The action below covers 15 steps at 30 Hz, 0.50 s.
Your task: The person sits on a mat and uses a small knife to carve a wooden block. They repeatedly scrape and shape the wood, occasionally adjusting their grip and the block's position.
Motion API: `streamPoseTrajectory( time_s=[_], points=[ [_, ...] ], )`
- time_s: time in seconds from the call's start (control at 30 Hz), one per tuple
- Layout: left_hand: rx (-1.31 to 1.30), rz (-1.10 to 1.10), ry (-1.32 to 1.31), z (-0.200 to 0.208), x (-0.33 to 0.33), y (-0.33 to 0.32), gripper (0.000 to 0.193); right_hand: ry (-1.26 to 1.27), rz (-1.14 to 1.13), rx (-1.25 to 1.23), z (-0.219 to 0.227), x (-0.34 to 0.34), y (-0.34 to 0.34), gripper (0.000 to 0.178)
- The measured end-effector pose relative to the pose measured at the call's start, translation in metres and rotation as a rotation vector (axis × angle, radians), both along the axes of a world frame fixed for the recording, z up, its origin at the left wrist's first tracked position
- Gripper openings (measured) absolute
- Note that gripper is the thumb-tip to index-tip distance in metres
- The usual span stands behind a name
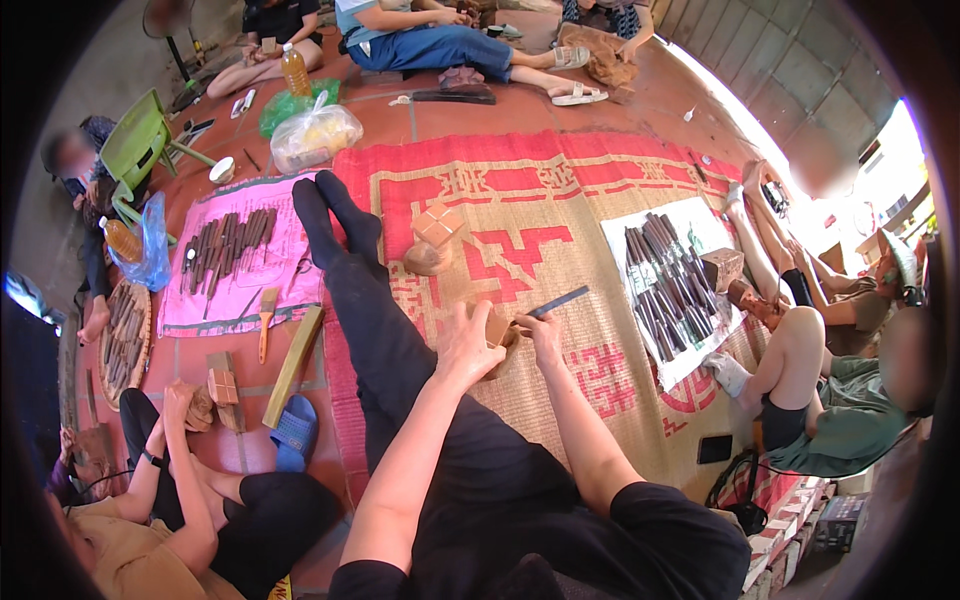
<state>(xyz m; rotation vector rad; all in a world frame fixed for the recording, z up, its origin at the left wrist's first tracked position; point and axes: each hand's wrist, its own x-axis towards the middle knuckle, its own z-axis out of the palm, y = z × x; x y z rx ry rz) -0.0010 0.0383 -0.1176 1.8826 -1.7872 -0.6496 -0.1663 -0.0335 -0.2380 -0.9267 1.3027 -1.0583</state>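
Evidently, the wooden block (497, 328) sat close to the middle of the frame, brown and partly covered by fingers. The left hand (466, 345) was closed around it, thumb and fingers hiding much of its left side, while the right hand (543, 336) was wrapped round a slim, dark carving tool (562, 301) that slanted up to the right. The tool's lower end was lost among the fingers, so I could not tell whether it touched the wood. The block looked stiff and solid, probably of modest weight, and one hand seemed enough to steady it; its flat faces likely offered the surest hold, whereas any rounded part would have been harder to pin. Bare, dry-looking wood should not have been very slippery, though thin edges might have chipped. The tool appeared light and rigid, best taken along its shaft, clear of any sharp end. At upper middle, on the red-and-straw woven mat (590, 240), lay a squared block with pale crossing lines (438, 224) and, just below it, a rounded wooden lump (428, 260); whether they were one piece could not be made out.
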Motion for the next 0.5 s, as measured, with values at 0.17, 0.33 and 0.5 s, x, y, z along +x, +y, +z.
streamPoseTrajectory(
  time_s=[0.17,0.33,0.5],
  points=[
    [-0.049,-0.012,-0.052,-0.005,-0.004,-0.003,0.068,-0.088,-0.049,0.008,-0.01,0.0,0.002,0.018],
    [0.001,-0.012,-0.014,-0.003,-0.002,-0.003,0.068,-0.022,-0.1,0.012,-0.01,-0.007,0.0,0.018],
    [0.03,-0.006,-0.017,0.003,-0.005,-0.003,0.069,-0.021,-0.038,-0.013,-0.016,-0.005,-0.001,0.016]
  ],
)
